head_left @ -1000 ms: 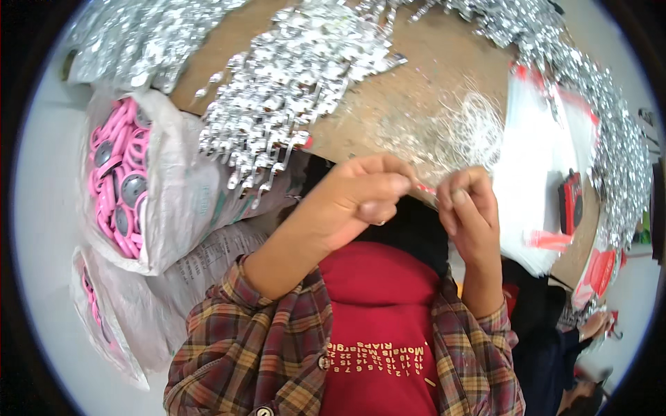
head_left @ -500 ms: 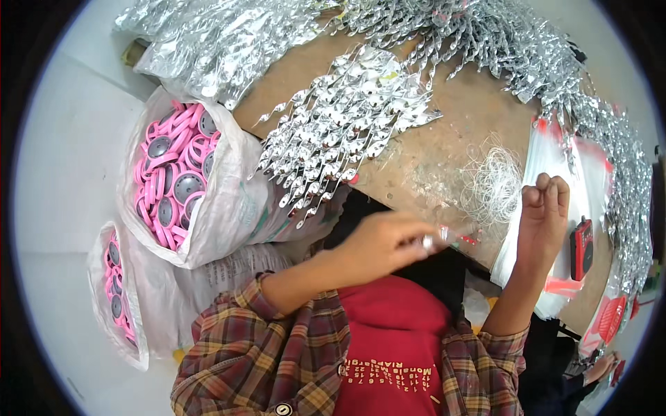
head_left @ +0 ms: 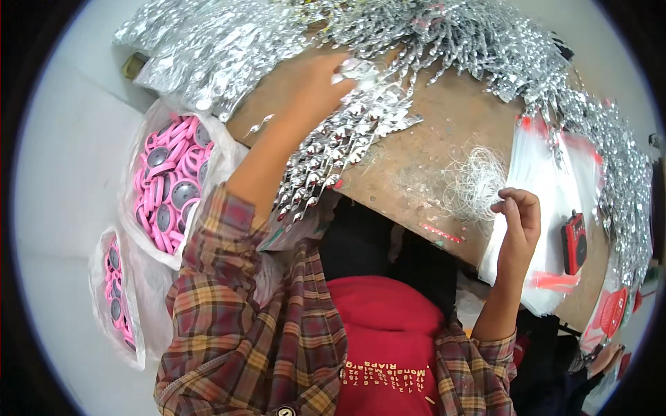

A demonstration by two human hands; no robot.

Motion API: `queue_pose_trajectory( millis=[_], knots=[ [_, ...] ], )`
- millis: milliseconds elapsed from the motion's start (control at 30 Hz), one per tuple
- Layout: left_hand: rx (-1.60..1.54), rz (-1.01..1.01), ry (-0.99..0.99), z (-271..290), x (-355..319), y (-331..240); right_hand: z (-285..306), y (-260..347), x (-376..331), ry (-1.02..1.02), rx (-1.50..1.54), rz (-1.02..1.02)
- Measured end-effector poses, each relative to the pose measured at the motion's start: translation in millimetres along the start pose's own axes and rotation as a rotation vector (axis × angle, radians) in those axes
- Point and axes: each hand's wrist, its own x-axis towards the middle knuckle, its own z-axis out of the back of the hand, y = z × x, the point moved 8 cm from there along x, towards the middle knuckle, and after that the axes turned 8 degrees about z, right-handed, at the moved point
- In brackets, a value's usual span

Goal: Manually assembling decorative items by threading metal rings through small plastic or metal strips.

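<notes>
My left hand (head_left: 320,89) reaches over the far end of a bundle of twisted silver foil strips (head_left: 347,132) on the table. It is slightly blurred, with its fingers closed around some of the shiny foil. My right hand (head_left: 522,220) is raised above a stack of clear plastic bags (head_left: 517,267), beside a loose tangle of thin white string (head_left: 475,180). Its thumb and fingers curl together in a pinch; whatever they hold, if anything, is too small to make out.
More silver foil strips (head_left: 451,48) line the table's far and right sides. A small red and black radio-like device (head_left: 574,244) lies on the bags. At left stand white sacks (head_left: 232,156) of pink rings with grey discs (head_left: 184,194). Another person's hand (head_left: 607,359) shows at lower right.
My left hand has swung from in front of my chest, away and leftward, onto the foil bundle. My right hand has come a little lower and left, its fingers pinched.
</notes>
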Motion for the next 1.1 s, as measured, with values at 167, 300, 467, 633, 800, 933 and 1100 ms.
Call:
queue_pose_trajectory(
  millis=[167, 300, 467, 633, 800, 933, 1100],
  knots=[
    [-0.043, -0.104, -0.111, 18, -47, 7, 27, -25, 38, 0.069, -0.451, 0.084],
    [0.119, -0.166, -0.12, 25, -92, -21, 51, -45, 90, 0.092, -0.838, 0.159],
    [0.037, -0.162, -0.088, 25, -123, -27, 73, -73, 150, 0.119, -1.246, 0.145],
    [-0.146, -0.139, 0.012, 20, -152, -38, 76, -128, 201, 0.153, -1.06, 0.099],
    [-0.276, -0.217, 0.049, 1, -158, -47, 119, -163, 219, 0.037, -1.054, 0.137],
    [-0.4, -0.183, 0.079, -14, -164, -43, 103, -99, 169, -0.059, -0.415, -0.012],
    [-0.611, -0.148, 0.172, -48, -162, -55, 82, -37, 82, -0.102, -0.123, -0.033]
  ],
)
